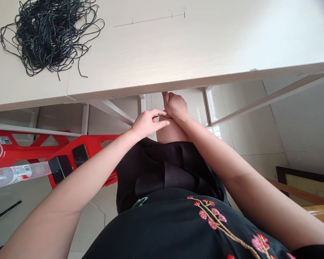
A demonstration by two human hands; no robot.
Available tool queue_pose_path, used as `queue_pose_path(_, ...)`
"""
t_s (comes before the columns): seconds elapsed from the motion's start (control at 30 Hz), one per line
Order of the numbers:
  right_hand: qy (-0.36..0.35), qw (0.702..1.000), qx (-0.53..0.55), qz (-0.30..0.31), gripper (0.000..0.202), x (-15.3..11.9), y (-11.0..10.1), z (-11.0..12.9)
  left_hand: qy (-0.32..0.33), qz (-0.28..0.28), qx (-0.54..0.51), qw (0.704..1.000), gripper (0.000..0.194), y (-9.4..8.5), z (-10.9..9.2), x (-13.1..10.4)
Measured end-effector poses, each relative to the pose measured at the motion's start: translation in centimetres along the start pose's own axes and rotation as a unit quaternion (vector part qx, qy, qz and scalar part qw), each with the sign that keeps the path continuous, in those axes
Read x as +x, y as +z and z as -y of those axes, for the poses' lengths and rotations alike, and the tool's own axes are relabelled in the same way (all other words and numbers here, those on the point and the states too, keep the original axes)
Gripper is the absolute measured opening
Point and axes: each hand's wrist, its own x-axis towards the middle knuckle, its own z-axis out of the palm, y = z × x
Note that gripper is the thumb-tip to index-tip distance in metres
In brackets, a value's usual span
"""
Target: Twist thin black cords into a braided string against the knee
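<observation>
find black cord below the near edge of the surface, running crosswise from left fingers toward right hand; with left thumb spread, cannot tell whether gripped, nor whether holding anything in curled right fingers.

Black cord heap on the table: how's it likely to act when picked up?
Likely floppy: the black cord heap lies in loose, irregular curls. Probably apt to snag or lift as a clump, since strands cross and loop over each other. Likely light for its spread; strands look thin, with gaps between outer loops.
</observation>
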Motion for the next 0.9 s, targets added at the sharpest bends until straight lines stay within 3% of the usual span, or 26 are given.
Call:
queue_pose_path(0.17, 0.059, 0.982, 0.167, -0.069, 0.044, 0.4, 0.5, -0.3, 0.026, -0.062, 0.019, 0.998, 0.032, 1.7, -0.3, 0.7)
queue_pose_path(0.3, 0.069, 0.956, 0.264, -0.113, 0.036, 0.7, 0.9, -0.5, 0.068, -0.066, 0.015, 0.995, 0.021, 2.7, -0.6, 1.0)
queue_pose_path(0.6, 0.053, 0.905, 0.4, -0.135, 0.04, 0.6, 1.6, -0.9, 0.066, -0.08, 0.0, 0.995, 0.014, 3.3, -1.5, 1.1)
queue_pose_path(0.9, 0.045, 0.878, 0.452, -0.151, 0.049, 1.0, 2.6, -1.7, 0.008, 0.011, 0.007, 1.0, 0.016, 2.3, -2.5, 2.3)
